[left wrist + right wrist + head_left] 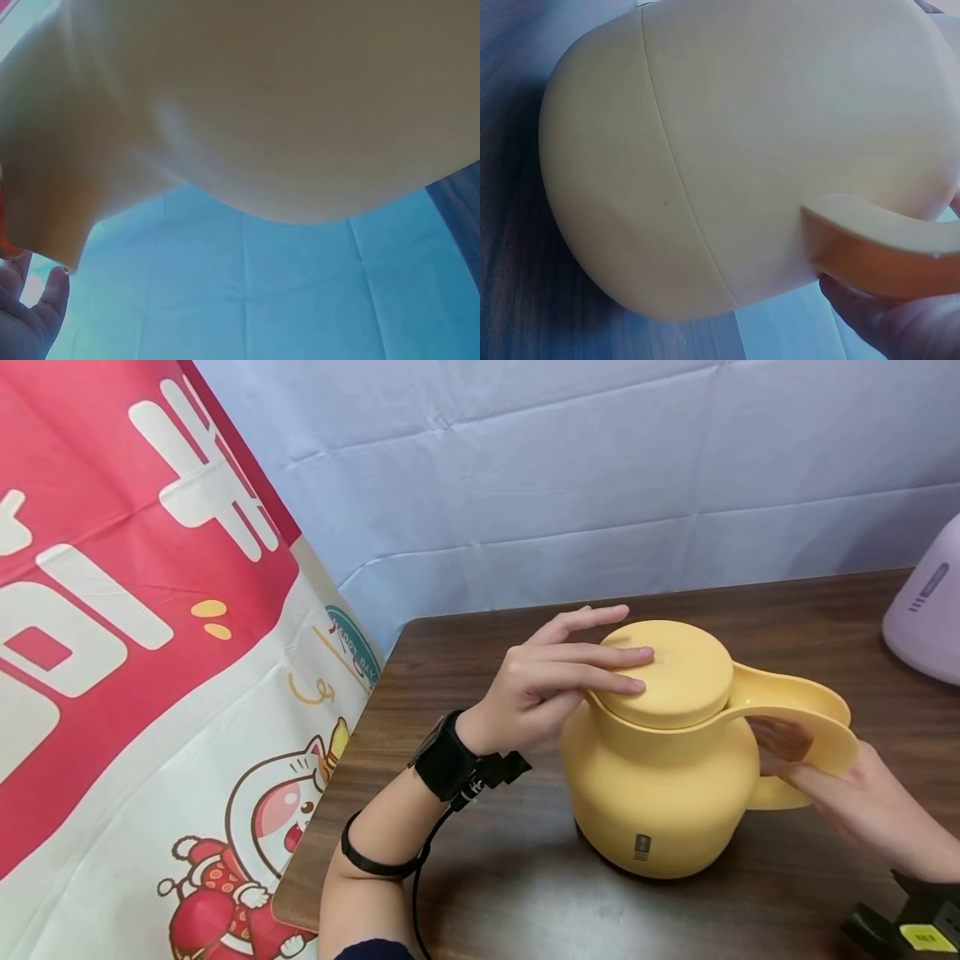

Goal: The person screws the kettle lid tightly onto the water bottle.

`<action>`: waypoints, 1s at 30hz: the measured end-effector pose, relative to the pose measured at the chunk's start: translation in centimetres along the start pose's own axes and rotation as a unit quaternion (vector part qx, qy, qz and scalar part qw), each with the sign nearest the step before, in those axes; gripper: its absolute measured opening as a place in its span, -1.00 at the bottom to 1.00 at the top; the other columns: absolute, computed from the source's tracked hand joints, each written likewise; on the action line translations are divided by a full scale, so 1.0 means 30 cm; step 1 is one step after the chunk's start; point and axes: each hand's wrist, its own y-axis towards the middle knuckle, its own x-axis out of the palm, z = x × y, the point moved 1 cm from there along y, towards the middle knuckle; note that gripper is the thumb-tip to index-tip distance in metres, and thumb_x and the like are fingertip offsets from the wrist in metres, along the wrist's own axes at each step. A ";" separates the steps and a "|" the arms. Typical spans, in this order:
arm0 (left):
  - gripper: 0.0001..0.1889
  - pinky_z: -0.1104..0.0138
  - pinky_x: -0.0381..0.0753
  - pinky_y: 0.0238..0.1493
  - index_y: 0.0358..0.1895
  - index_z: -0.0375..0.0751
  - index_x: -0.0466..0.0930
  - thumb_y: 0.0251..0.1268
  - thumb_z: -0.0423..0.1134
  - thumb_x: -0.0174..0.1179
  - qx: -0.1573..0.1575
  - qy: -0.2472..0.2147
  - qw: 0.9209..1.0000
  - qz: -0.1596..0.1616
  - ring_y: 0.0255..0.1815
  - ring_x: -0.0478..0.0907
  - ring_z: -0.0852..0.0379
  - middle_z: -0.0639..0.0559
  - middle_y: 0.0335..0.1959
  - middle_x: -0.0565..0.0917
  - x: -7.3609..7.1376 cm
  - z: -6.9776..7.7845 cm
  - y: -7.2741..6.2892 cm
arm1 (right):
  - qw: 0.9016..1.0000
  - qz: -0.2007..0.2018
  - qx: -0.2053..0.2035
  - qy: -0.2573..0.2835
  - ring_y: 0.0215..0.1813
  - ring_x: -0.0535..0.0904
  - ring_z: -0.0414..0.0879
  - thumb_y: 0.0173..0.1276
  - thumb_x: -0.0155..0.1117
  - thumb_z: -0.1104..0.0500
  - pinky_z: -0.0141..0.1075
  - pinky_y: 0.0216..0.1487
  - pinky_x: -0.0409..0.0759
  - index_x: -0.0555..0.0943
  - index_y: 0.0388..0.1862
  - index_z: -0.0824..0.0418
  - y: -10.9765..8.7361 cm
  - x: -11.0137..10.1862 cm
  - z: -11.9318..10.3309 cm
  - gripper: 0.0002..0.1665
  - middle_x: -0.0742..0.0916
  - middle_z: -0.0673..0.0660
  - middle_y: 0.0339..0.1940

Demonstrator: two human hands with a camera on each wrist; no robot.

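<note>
A yellow vacuum jug (660,797) with a round yellow lid (678,672) stands upright on the wooden table in the head view. My left hand (547,685) lies over the lid's left side, its fingers extended and touching the top. On the other side, my right hand (862,797) grips the jug's looped handle (836,735), with its fingers partly hidden behind it. The jug's body (300,112) fills most of the left wrist view, with fingertips (52,296) at the lower left. In the right wrist view, part of my right hand (915,322) shows under the handle (885,247).
A lilac vessel (930,610) stands at the table's right, cut off by the frame. Behind the brown table (480,652) hangs a creased pale-blue sheet (525,485). A red and white printed banner (112,652) hangs along the left. A black cable (417,893) runs down from my left wrist.
</note>
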 end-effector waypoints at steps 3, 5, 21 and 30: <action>-0.58 0.02 0.18 0.33 -0.26 -0.39 0.72 0.21 -0.56 -0.23 0.001 0.020 1.000 0.012 0.26 0.36 -0.18 -0.25 -0.12 0.68 -0.002 -0.006 -0.008 | 1.000 -0.003 0.006 -0.003 0.31 0.39 -0.17 0.24 -0.46 0.76 -0.32 -0.04 0.58 0.14 0.42 0.42 0.001 -0.002 -0.004 -0.23 0.43 0.11 0.37; -0.58 0.03 0.23 0.29 -0.28 -0.36 0.73 0.19 -0.58 -0.21 0.005 0.039 0.999 0.027 0.19 0.41 -0.15 -0.21 -0.15 0.69 -0.002 -0.011 -0.016 | 1.000 -0.003 0.011 -0.011 0.31 0.39 -0.19 0.26 -0.45 0.75 -0.33 -0.04 0.58 0.14 0.42 0.42 0.001 -0.003 -0.006 -0.25 0.42 0.10 0.37; -0.51 0.18 0.33 -0.06 -0.21 -0.32 0.72 0.09 -0.40 -0.29 -0.053 0.083 0.992 0.077 -0.11 0.38 0.08 -0.08 -0.19 0.57 -0.013 -0.062 -0.074 | 1.000 -0.007 0.015 0.005 0.28 0.43 -0.16 0.27 -0.45 0.75 -0.32 -0.03 0.58 0.13 0.42 0.43 0.003 0.003 -0.010 -0.26 0.43 0.12 0.36; -0.39 0.21 0.26 0.14 -0.11 -0.27 0.69 0.47 0.12 -0.27 -0.098 0.100 0.989 0.055 0.04 0.35 0.12 -0.07 -0.03 0.58 -0.011 -0.055 -0.057 | 1.000 -0.007 0.014 -0.001 0.29 0.41 -0.17 0.27 -0.45 0.75 -0.34 -0.01 0.56 0.13 0.42 0.44 0.000 0.003 -0.012 -0.26 0.42 0.12 0.37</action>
